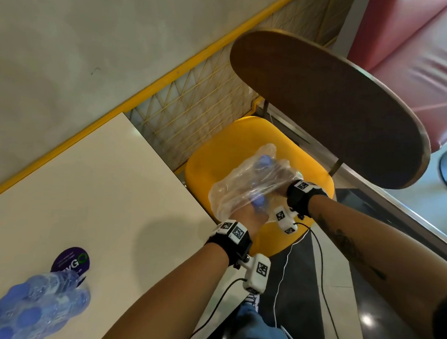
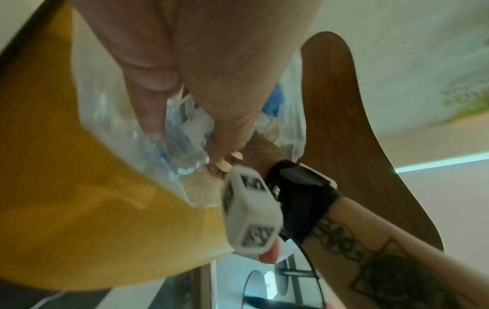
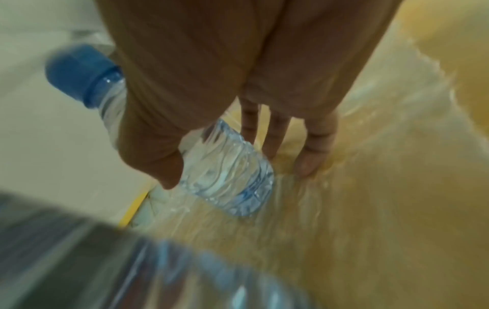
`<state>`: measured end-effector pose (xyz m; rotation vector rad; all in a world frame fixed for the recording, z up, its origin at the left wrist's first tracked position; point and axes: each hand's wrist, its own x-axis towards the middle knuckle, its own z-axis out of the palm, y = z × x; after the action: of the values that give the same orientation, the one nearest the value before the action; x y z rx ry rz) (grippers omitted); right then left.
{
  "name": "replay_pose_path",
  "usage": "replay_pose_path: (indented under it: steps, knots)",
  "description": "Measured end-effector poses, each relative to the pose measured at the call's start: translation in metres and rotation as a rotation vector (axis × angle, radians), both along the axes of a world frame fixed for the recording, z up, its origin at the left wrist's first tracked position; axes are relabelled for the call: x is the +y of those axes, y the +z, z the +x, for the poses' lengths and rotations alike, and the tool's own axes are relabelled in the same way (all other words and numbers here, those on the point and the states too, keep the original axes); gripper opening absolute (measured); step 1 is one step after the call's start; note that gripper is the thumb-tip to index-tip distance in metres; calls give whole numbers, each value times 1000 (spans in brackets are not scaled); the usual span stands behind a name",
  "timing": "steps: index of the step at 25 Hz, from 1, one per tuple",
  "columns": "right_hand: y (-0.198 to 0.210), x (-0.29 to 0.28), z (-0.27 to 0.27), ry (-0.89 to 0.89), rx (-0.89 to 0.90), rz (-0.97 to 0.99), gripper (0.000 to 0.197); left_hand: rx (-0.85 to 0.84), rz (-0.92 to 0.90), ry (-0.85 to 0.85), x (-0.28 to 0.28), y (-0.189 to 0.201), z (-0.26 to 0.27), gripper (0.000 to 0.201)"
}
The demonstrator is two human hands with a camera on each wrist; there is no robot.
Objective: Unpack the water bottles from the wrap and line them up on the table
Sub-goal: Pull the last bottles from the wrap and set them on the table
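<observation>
A crumpled clear plastic wrap (image 1: 229, 195) lies on a yellow chair seat (image 1: 218, 154), with blue-capped bottles showing through it. My right hand (image 1: 282, 181) reaches into the wrap; thumb and fingers of this right hand (image 3: 211, 73) curl round a clear water bottle (image 3: 227, 173) with a blue cap (image 3: 76, 71). My left hand (image 1: 251, 217) is at the wrap's near end. Close up, the left hand (image 2: 211, 83) grips a labelled bottle (image 2: 190, 121) amid the plastic. Several bottles (image 1: 35, 307) stand on the white table (image 1: 102, 190) at the lower left.
The chair's brown wooden back (image 1: 333, 109) rises right behind the wrap. A purple round sticker (image 1: 71, 260) lies on the table beside the bottles. A yellow-framed mesh panel (image 1: 194, 97) runs along the table's far side. Cables (image 1: 285, 260) hang from my wrists.
</observation>
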<state>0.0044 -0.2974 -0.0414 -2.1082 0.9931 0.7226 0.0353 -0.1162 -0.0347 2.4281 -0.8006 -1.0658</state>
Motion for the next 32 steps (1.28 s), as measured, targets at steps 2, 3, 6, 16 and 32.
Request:
replay_pose_path:
  steps: [2,3,6,16,32]
  knots:
    - [14,3,5,90,-102,-1,34,-47,-60,-42,10,12,4,44]
    - [23,6,5,117,-131,-3,38,-56,-96,-97,18,22,5,58]
    - [23,6,-6,178,-148,28,51,16,-144,-255,44,41,11,66]
    - [19,54,-72,320,-111,-117,43,82,-313,-104,189,98,16,51]
    - [69,395,20,662,-501,154,60,-294,159,288,454,110,139,46]
